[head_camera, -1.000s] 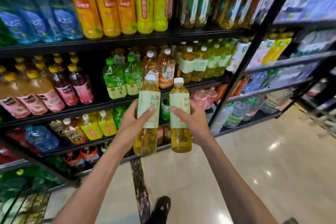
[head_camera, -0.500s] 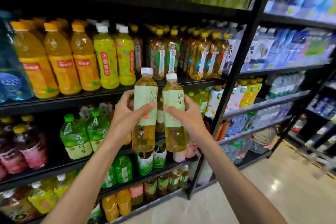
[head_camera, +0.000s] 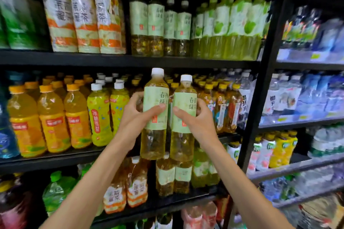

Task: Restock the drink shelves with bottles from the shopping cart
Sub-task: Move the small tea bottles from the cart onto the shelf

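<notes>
Two white-capped green tea bottles, the left bottle [head_camera: 155, 123] and the right bottle [head_camera: 181, 128], are held upright side by side just below the black shelf board [head_camera: 111, 60]. The left hand [head_camera: 134, 117] grips the left bottle around its pale label, thumb across the front; the right hand [head_camera: 199, 122] grips the right bottle the same way. Above the board stands a row of matching tea bottles [head_camera: 155, 24]. Below the board, behind the held pair, are yellow-capped bottles [head_camera: 221, 106], with orange juice bottles [head_camera: 53, 117] further left. A black upright post [head_camera: 260, 98] crosses the board's right end.
</notes>
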